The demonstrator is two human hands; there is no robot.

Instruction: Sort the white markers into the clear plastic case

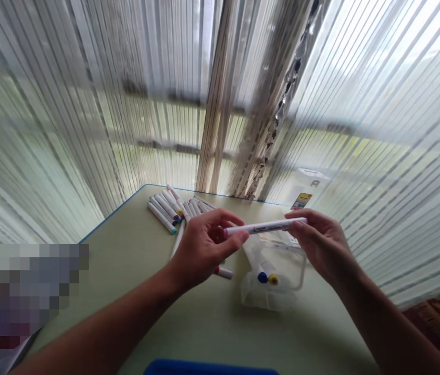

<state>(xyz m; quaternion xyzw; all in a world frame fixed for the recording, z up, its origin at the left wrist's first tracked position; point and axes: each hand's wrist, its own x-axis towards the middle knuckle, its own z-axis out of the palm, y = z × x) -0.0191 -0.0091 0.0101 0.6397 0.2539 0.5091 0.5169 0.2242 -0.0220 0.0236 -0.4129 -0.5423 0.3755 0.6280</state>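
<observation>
A white marker (268, 227) with a pink end is held level above the table, between both hands. My left hand (208, 242) pinches its pink end, and the fingertips of my right hand (319, 239) close on the other end. Below it on the table lies a clear plastic case (268, 299), with a blue-ended marker (262, 277) and a yellow-ended marker (273, 279) inside. Beyond my left hand several white markers (163, 208) with coloured ends lie in a loose pile. Partly hidden by that hand is a red-ended marker (224, 272).
The pale green table (126, 291) has a blue edge. At its back right stands a clear package (308, 182) with a yellow label. String curtains (165, 104) hang behind the table and along its right side. A blue object (212, 367) shows at the bottom edge.
</observation>
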